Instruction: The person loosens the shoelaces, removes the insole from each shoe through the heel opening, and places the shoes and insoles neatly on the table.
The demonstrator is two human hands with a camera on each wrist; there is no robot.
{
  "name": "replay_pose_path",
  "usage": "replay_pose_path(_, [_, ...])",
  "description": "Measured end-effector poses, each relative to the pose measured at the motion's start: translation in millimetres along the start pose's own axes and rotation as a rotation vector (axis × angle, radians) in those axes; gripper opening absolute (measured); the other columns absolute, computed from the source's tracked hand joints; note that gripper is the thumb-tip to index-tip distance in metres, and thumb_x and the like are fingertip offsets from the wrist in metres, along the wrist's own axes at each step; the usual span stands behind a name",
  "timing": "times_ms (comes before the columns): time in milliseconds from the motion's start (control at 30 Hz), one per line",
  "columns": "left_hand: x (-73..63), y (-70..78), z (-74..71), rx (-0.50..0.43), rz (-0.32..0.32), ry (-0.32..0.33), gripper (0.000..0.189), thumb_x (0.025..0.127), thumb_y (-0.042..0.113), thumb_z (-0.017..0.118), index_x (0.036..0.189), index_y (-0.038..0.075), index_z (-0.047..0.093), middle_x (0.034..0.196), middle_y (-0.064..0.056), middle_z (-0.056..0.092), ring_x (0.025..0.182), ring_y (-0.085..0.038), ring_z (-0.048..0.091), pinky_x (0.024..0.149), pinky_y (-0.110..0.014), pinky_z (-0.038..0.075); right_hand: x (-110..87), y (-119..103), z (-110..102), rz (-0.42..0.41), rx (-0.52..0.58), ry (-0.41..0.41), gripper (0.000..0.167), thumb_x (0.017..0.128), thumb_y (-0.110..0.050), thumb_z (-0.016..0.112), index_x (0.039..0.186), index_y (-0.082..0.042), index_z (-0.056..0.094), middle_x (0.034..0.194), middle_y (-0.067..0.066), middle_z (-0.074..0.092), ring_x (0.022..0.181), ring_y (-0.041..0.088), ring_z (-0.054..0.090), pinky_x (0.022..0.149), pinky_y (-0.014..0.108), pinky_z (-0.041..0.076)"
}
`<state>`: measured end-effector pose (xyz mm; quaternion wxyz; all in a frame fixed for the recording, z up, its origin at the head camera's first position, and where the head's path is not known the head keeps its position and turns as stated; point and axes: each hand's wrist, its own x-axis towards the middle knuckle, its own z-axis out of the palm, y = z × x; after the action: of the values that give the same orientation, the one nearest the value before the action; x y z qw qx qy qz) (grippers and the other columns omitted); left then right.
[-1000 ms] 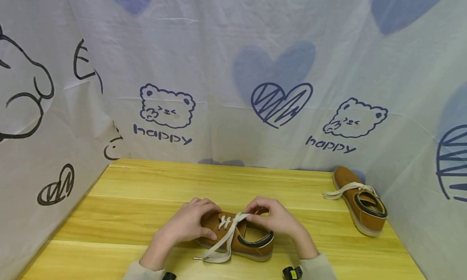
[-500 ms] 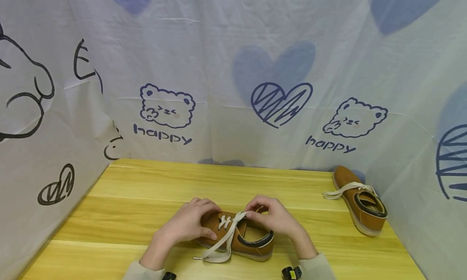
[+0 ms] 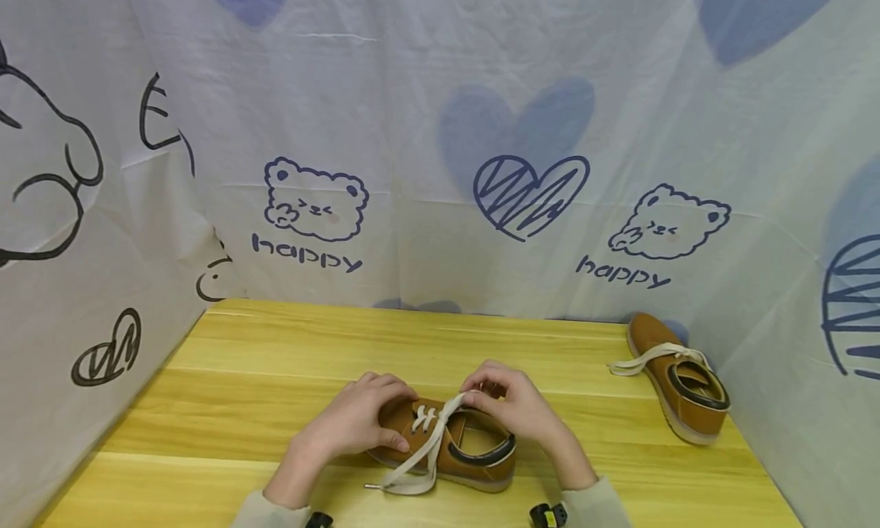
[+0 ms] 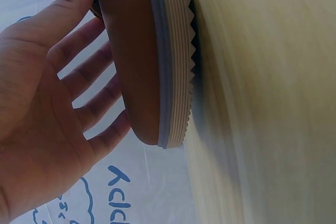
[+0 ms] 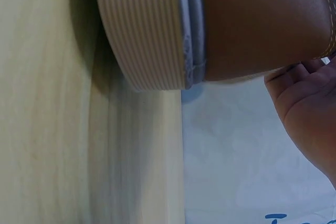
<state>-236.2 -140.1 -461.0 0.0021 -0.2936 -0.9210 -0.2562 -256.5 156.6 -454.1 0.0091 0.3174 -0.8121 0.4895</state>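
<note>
Lace [image 3: 451, 407] higher, shoe [image 3: 454, 461] crosswise, toe left

One table [image 3: 289, 383], yellow, wood-grained. Directly on it we record: one brown shoe [image 3: 459, 461], sole down, at six o'clock, toe toward ten; one second shoe [image 3: 664, 377], likewise brown and sole down, between two and three o'clock beside the table's edge, toe toward eleven.

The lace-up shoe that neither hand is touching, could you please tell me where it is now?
In the head view, that brown lace-up shoe sits in the far right corner of the wooden table, beside the printed cloth, beyond the right hand.
</note>
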Motion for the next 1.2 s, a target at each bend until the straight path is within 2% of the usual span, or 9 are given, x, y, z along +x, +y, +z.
replay_pose_path(333, [0.2,-0.4,0.2,-0.006,-0.004,-0.003,0.068,0.07,0.045,0.093,0.129,0.022,0.07,0.133,0.0,0.066,0.122,-0.028,0.056,0.106,-0.057,0.045,0.6,-1.0,1.3,-0.002,0.015,0.019,0.007,0.098,-0.016,0.072,0.104,-0.014,0.077,0.096,-0.002,0.067,0.074,0.012,0.054,0.064,0.023,0.048])
replay_pose_path(1200, [-0.4,1.5,-0.1,0.001,-0.008,-0.009,0.068,0.071,0.043,0.093,0.131,0.02,0.069,0.136,-0.002,0.065,0.125,-0.031,0.055,0.107,-0.06,0.044,1.2,-1.8,3.6,-0.018,-0.012,0.098,0.006,0.099,-0.014,0.072,0.102,-0.016,0.077,0.097,-0.003,0.066,0.072,0.012,0.053,0.06,0.023,0.049])
